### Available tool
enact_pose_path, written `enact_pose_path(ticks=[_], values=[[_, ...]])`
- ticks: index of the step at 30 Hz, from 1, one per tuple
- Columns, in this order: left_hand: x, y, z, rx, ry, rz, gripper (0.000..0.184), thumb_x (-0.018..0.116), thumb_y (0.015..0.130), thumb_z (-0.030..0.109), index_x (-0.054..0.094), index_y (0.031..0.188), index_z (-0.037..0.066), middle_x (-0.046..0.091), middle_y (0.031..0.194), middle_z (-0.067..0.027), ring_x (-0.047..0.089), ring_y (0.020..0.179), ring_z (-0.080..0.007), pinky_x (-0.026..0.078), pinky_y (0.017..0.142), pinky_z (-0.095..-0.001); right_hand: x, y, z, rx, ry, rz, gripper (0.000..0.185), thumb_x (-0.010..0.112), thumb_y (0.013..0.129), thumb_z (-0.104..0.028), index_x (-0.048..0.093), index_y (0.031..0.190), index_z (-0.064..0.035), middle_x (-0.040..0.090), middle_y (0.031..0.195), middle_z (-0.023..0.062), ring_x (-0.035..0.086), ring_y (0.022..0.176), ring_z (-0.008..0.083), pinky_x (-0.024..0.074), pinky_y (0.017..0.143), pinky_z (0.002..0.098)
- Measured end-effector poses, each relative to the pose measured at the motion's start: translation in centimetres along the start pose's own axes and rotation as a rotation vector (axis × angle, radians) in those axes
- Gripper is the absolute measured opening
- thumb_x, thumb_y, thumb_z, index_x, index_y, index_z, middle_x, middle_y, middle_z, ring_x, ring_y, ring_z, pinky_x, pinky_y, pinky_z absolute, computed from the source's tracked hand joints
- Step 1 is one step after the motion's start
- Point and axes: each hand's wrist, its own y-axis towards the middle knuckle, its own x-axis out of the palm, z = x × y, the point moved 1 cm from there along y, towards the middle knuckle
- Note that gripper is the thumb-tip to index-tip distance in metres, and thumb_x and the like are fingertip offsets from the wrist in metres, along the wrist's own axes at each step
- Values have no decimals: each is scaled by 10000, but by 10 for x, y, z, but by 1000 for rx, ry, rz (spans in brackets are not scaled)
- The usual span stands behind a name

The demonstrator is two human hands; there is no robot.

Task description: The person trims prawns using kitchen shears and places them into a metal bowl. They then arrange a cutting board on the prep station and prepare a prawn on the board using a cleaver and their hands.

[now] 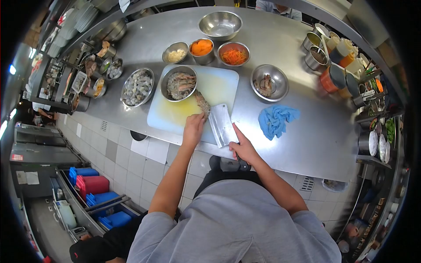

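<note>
My right hand (244, 148) is wrapped round the black handle of a cleaver (222, 126), whose broad blade lies just right of a whole prawn (202, 103). At the prawn's near end, the fingers of my left hand (193, 128) are closed on it, against the white cutting board (226, 81). I cannot tell whether the blade touches the prawn. Beyond it on the board stands a steel bowl of unpeeled prawns (180, 84). To the left, another bowl holds peeled grey prawns (137, 87). A bowl at the right contains prawn heads or shells (265, 86).
Behind the board stand bowls of chopped garlic-like bits (176, 55), sliced carrot (201, 47) and shredded carrot (234, 56), with a larger steel bowl (220, 25) farther back. A crumpled blue cloth (276, 121) lies to the right. Shelves with containers flank the steel table (320, 144).
</note>
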Motion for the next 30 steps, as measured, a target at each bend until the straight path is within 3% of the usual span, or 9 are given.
enact_pose_path(ticks=[3, 26, 30], values=[[1, -4, -1, -24, -49, -18, 239, 680, 887, 50, 723, 1116, -4, 667, 958, -156, 597, 933, -334, 483, 868, -411, -2, 6, 3, -29, -22, -10, 861, 550, 910, -32, 157, 1634, -280, 629, 811, 94, 563, 532, 119, 506, 479, 296], [7, -5, 1, -26, 18, 40, 242, 693, 862, 21, 733, 1100, 7, 655, 899, -148, 583, 875, -334, 482, 809, -419, 10, -7, 17, -4, -68, -21, 852, 565, 936, -9, 161, 1634, -284, 610, 828, 78, 533, 537, 96, 489, 495, 263], [-3, -3, -2, -221, -149, -6, 154, 731, 858, 66, 728, 994, -5, 682, 864, -162, 651, 787, -314, 528, 750, -403, 10, -8, 16, -10, -68, -31, 856, 564, 935, -9, 160, 1633, -297, 606, 824, 74, 533, 529, 92, 488, 486, 263]])
